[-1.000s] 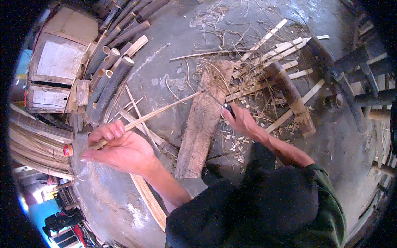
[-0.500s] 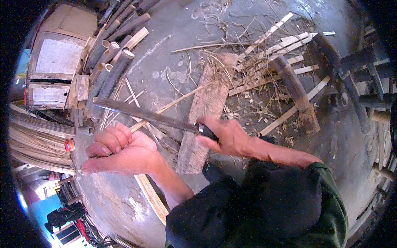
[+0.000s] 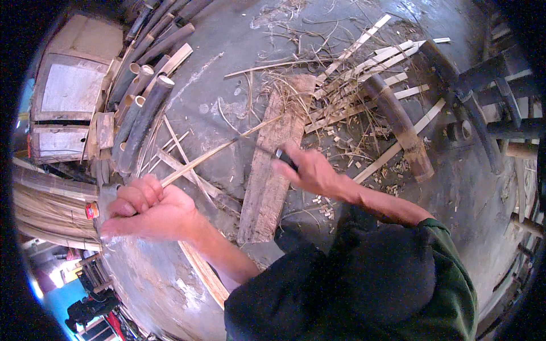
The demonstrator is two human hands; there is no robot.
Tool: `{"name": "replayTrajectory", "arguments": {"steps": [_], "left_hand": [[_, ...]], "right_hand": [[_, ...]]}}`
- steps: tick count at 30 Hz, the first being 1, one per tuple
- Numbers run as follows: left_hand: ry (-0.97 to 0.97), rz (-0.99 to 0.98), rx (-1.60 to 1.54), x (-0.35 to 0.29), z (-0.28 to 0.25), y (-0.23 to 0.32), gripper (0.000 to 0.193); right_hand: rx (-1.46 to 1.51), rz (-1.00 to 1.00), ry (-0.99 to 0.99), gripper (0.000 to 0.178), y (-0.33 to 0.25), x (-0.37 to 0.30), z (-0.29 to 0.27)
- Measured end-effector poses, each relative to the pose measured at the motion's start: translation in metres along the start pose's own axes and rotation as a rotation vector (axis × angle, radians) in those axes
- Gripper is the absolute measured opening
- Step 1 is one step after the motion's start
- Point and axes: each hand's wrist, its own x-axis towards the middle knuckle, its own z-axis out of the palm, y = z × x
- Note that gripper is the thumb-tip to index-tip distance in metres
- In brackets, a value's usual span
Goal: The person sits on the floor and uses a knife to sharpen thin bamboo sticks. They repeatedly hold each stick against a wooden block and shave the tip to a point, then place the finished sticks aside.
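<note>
My left hand (image 3: 156,207) is closed round a thin bamboo strip (image 3: 199,161), which slants up and right from the fist. The strip's far end reaches over the rough wooden board (image 3: 264,196) lying on the floor. A knife (image 3: 288,161) is gripped by its dark handle in my right hand (image 3: 315,173), just above the board's right side. Motion smears the blade, so its length is hard to make out; it points left, toward the strip. Whether the blade touches the strip I cannot tell.
Split bamboo slats (image 3: 364,62), curly shavings and small chips litter the floor right of the board. A thick bamboo pole piece (image 3: 401,128) lies there too. Several bamboo tubes (image 3: 149,113) and bundled strips (image 3: 51,207) are at the left. Dark timbers (image 3: 495,85) line the right.
My right hand has moved slightly up, and the knife blade, clear before across the strip near my left hand, has swung away and blurred. My left hand has shifted slightly left, still holding the strip.
</note>
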Motion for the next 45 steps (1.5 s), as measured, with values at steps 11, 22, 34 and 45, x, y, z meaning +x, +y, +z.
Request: {"name": "replayTrajectory", "arguments": {"steps": [11,22,34,45], "left_hand": [[-0.089,0.032,-0.036,0.01,-0.01,0.011,0.054],[-0.111,-0.046,-0.057,0.011,-0.007,-0.019,0.053],[-0.09,-0.087,-0.134,0.025,-0.002,-0.004,0.05],[0.046,0.066,0.439,0.011,-0.008,-0.004,0.039]], "right_hand": [[-0.088,-0.026,0.013,0.033,0.009,-0.001,0.015],[-0.083,-0.036,0.06,0.035,0.033,0.006,0.0],[-0.296,0.319,0.116,0.036,0.089,0.013,0.01],[-0.147,0.071,0.103,0.032,0.033,0.009,0.016]]}}
